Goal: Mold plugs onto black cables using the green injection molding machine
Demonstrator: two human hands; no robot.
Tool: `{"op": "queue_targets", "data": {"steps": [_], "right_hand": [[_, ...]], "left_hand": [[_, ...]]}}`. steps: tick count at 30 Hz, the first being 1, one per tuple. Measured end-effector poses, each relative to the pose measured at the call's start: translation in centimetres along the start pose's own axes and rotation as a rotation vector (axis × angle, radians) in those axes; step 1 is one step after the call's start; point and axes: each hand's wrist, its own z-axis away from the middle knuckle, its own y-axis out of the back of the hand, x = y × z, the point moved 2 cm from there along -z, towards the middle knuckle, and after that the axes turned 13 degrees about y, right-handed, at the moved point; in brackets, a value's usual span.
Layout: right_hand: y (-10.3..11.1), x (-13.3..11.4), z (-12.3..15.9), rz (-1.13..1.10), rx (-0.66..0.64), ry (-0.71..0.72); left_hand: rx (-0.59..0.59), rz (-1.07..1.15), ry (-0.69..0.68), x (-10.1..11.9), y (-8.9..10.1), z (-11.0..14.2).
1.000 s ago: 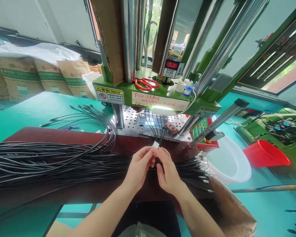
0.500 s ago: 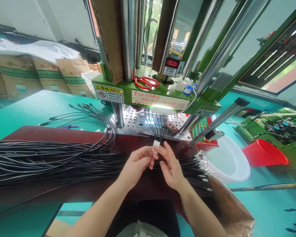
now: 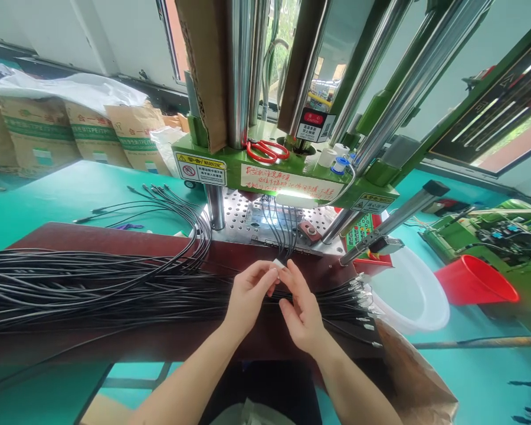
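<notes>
My left hand [image 3: 250, 295] is closed, thumb and fingertips pinched at a small white piece [image 3: 278, 263], perhaps a tag or connector; its kind is not clear. Close beside it, my right hand [image 3: 304, 316] has its fingers stretched towards the same piece, the thumb held apart. Just beyond the fingertips, several black cables [image 3: 285, 233] run down from the lit metal mould [image 3: 272, 215] under the press. Beneath both hands lies a thick bundle of black cables [image 3: 159, 298], with light-coloured connector ends [image 3: 361, 295] at the right.
The green press [image 3: 236, 177] stands ahead, with red-handled scissors [image 3: 268, 151] on its ledge. To the right are a white tub [image 3: 418, 292], a red bucket [image 3: 475, 280] and brown paper [image 3: 418, 369]. Paper sacks [image 3: 33, 133] stand at the far left.
My left thumb has straightened and moved up to the white piece, closing the pinch. Less of the white piece shows. The view has shifted slightly.
</notes>
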Motion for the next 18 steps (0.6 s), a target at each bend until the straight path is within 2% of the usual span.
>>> {"op": "queue_targets", "data": {"steps": [4,7,11,18], "right_hand": [[-0.6,0.2,0.2,-0.095,0.054,-0.040],[-0.6,0.4,0.2,-0.131,0.151,-0.073],[-0.3,0.7,-0.4,-0.052,0.255,-0.129],[0.0,0.3,-1.0,0.029,0.290,-0.118]], "left_hand": [[0.010,-0.048,-0.027,0.1,-0.4,0.2],[-0.067,-0.066,0.019,0.7,-0.3,0.2],[-0.151,-0.082,0.064,1.6,0.6,0.1],[-0.136,-0.446,-0.023,2.4,1.6,0.1]]}}
